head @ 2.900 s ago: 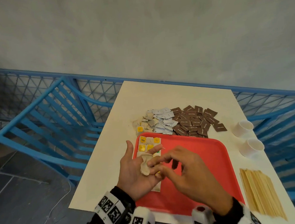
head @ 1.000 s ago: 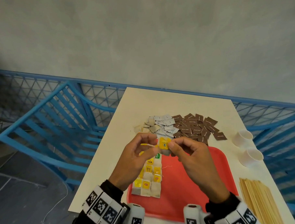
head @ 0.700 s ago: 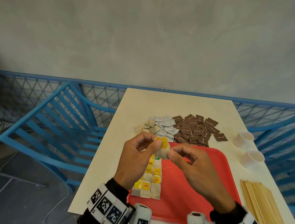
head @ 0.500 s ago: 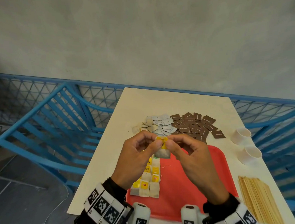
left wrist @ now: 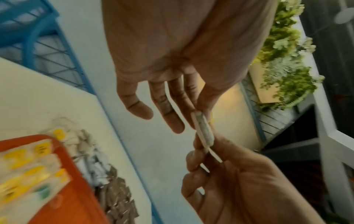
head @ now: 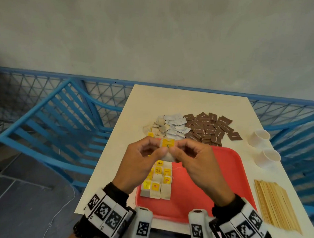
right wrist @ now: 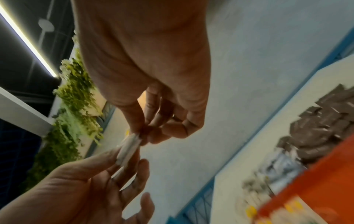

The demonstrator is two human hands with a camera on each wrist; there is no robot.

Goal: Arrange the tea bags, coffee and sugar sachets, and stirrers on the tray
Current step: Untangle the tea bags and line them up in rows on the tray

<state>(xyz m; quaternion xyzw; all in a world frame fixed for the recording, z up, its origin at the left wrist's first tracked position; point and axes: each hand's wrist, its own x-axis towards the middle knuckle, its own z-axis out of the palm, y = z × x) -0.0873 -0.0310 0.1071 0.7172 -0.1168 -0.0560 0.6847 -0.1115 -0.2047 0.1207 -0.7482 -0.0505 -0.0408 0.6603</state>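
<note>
Both hands hold one tea bag with a yellow tag above the far left of the red tray. My left hand pinches its left side with thumb and forefinger, and my right hand pinches its right side. In the left wrist view the tea bag shows edge-on between the two hands. The right wrist view shows the tea bag the same way. Several tea bags lie in neat rows on the tray's left side.
Beyond the tray lie loose tea bags, pale sugar sachets and brown coffee sachets. Two white paper cups lie at the right edge. A sheaf of wooden stirrers lies right of the tray. Blue chairs flank the table.
The hands rose from low over the tray to above its far edge. The yellow tag, held out on its string a second ago, now lies against the bag between both pinches.
</note>
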